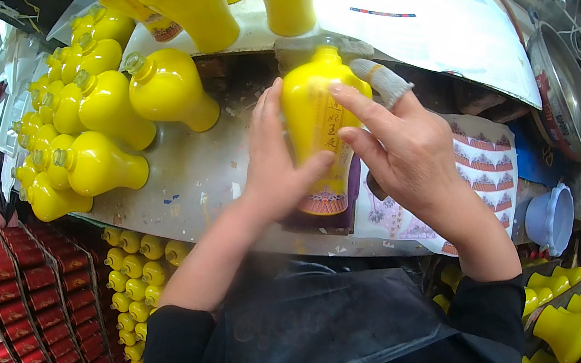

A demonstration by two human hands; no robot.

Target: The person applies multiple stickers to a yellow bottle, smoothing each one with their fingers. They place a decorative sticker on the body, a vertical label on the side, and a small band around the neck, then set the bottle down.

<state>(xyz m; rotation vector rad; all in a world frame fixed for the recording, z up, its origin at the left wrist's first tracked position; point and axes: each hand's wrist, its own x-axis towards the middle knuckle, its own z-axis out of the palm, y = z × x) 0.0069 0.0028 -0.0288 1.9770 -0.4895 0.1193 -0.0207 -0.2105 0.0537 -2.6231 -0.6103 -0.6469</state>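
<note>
A glossy yellow vase-shaped bottle [310,108] lies in front of me, its neck pointing away. Down its face runs a strip of dark characters, and a patterned band rings its foot. My left hand [275,160] grips the bottle from the left, thumb across its lower front. My right hand [409,140] rests its fingertips on the upper face beside the characters, fingers apart. One right finger wears a white fabric finger cover [384,82] and reaches past the bottle's shoulder. A purple pad shows under the bottle. Sheets of patterned decals [485,168] lie right of it.
Several plain yellow bottles [115,106] lie at the left of the worktable [172,200]. More stand on a white raised surface [437,37], where a thin decal strip [382,12] lies. A lavender bucket [550,217] is at right. Red boxes [26,291] are stacked lower left.
</note>
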